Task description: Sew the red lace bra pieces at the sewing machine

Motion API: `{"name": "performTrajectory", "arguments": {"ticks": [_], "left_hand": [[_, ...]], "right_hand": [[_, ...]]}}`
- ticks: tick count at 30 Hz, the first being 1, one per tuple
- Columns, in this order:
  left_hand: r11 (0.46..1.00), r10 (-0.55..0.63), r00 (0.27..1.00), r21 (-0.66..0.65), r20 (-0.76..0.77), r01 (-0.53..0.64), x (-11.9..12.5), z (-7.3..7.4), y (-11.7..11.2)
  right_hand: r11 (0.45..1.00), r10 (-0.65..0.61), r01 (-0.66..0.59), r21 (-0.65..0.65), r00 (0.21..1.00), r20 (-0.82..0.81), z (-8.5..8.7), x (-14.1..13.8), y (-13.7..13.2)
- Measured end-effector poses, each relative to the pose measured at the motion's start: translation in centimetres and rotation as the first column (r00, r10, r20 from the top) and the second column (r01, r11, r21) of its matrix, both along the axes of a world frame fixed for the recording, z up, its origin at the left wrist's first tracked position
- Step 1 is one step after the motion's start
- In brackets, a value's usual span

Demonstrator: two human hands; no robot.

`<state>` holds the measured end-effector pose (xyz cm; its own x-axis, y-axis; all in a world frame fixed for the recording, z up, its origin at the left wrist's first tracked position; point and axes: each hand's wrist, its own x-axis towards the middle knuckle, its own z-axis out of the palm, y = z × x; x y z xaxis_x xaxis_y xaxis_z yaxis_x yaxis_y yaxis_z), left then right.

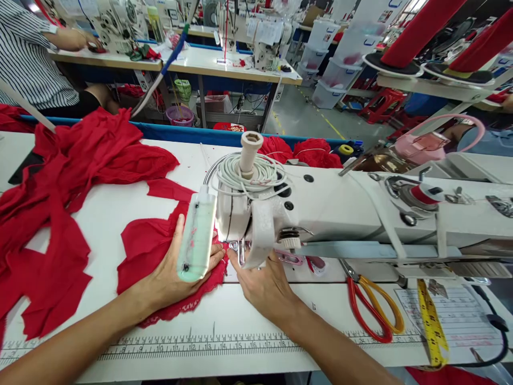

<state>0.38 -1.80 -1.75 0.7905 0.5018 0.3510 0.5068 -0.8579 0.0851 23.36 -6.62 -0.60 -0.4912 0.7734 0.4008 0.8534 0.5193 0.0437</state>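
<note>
My left hand [170, 275] lies flat with spread fingers on a piece of red lace-edged fabric [138, 246], pressing it to the white sewing table. A pale green lamp [196, 235] hides part of that hand. The fabric's right edge reaches the presser foot [241, 251] of a white sewing machine [336, 198]. Just right of the foot is my right hand [266, 286], its thumb extended close to the fabric edge. The machine head covers some of its fingers; those that show are apart, and no held object is visible.
More red fabric [68, 166] is heaped at the left. Scissors [372, 305] and a yellow tape measure [433, 321] lie at the right by a paper sheet [468, 315]. Red thread cones [425, 32] stand above. A co-worker in a striped shirt [32, 59] sits across.
</note>
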Motion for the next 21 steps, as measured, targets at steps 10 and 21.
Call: {"name": "performTrajectory", "arguments": {"ticks": [10, 21], "left_hand": [[0.993, 0.092, 0.994, 0.070, 0.052, -0.095, 0.5, 0.1, 0.2], [0.996, 0.075, 0.995, -0.062, 0.062, -0.071, 0.3, 0.6, 0.3]], "right_hand": [[0.998, 0.048, -0.039, 0.048, 0.974, -0.221, 0.0, 0.7, 0.6], [0.996, 0.055, -0.038, 0.076, 0.973, -0.225, -0.4, 1.0, 0.1]]}}
